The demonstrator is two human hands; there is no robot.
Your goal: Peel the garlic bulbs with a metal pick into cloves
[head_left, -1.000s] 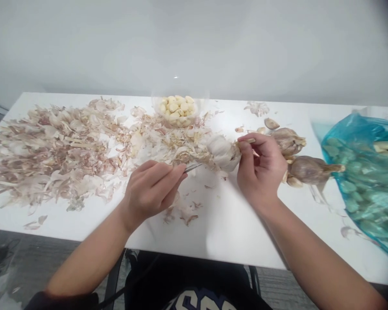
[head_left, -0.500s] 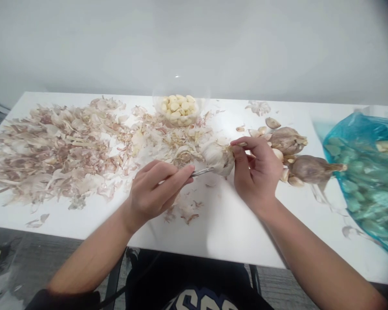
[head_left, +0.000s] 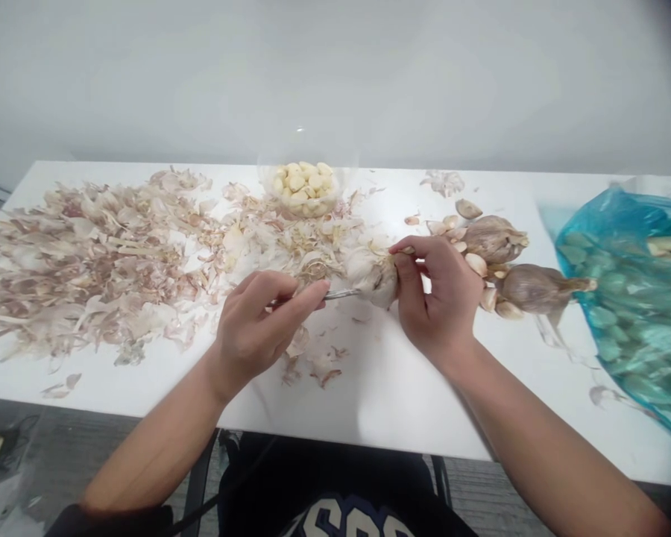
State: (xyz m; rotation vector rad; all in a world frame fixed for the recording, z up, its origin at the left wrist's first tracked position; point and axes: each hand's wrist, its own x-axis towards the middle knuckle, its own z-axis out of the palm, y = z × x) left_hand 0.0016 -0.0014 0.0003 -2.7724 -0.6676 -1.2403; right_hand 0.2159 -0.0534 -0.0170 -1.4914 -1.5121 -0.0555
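Note:
My right hand [head_left: 439,298] pinches the stem of a pale garlic bulb [head_left: 372,274], which hangs tilted just above the table. From the other side, my left hand [head_left: 262,328] grips a slim, pointed silver metal tool [head_left: 342,294]. Its tip touches or nearly touches the bulb's lower left; my fingers hide the rest, so I cannot tell its exact kind. Right of my right hand lie two brownish garlic bulbs, one behind [head_left: 493,239] and one nearer [head_left: 537,289]. Several loose unpeeled cloves [head_left: 476,265] surround them.
A clear bowl [head_left: 344,175] of peeled cloves [head_left: 305,181] stands at the back. Papery garlic skins [head_left: 101,261] cover the left of the white table [head_left: 414,406]. A blue plastic bag [head_left: 620,298] with cloves inside sits at the right edge. Behind is a wall.
The whole view has shifted slightly. Both hands keep their grips on the bulb and the metal tool, with the tool's tip still at the bulb's lower left.

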